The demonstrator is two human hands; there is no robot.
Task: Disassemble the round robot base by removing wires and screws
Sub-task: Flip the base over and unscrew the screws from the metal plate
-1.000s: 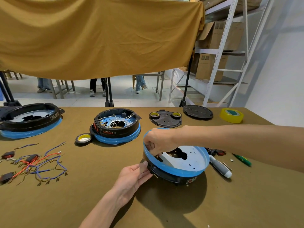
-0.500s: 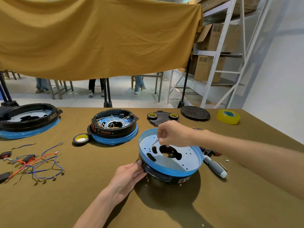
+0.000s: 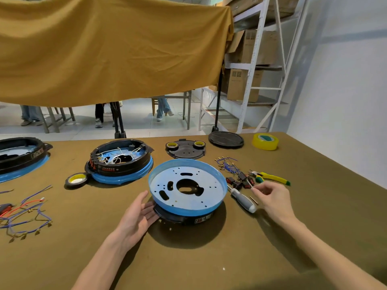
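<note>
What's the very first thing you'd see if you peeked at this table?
The big round blue base in the middle of the table, with holes in its pale plate. The left hand rests against its left side, while the right hand pinches a thin pin just right of it, above a screwdriver. A huge mustard cloth hangs behind.
</note>
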